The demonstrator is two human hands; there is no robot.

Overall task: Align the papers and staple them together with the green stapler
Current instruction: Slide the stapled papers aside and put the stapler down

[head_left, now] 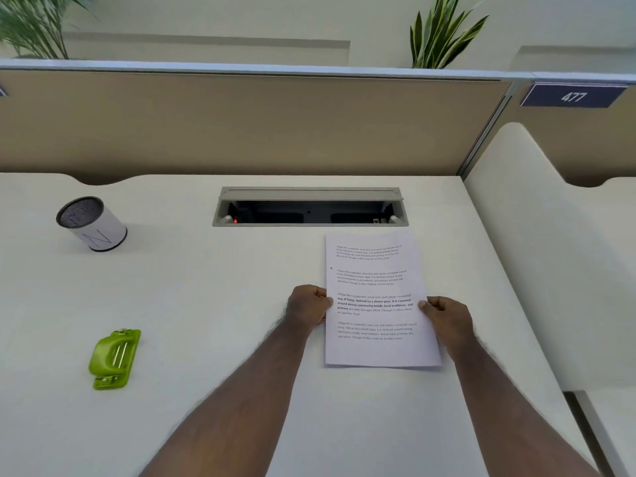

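White printed paper sheets [375,301] between hands | left hand [308,306], right hand [445,316] pinch side edges | lime-green plastic stapler [115,359] well left, untouched

Matt white paper sheets [377,297]; glossy green plastic stapler [115,359]; smooth matt desk [206,304]; mesh-topped cup [91,222].

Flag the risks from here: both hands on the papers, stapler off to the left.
1. Both hands, left hand and right hand, pinch the papers at mid-height; freeing one to fetch the green stapler could let the sheets slip out of line.
2. The stapler lies well apart from the papers, so the left hand must reach away from them.
3. The papers' top edge sits near the open cable tray; a forward push could slide them in.
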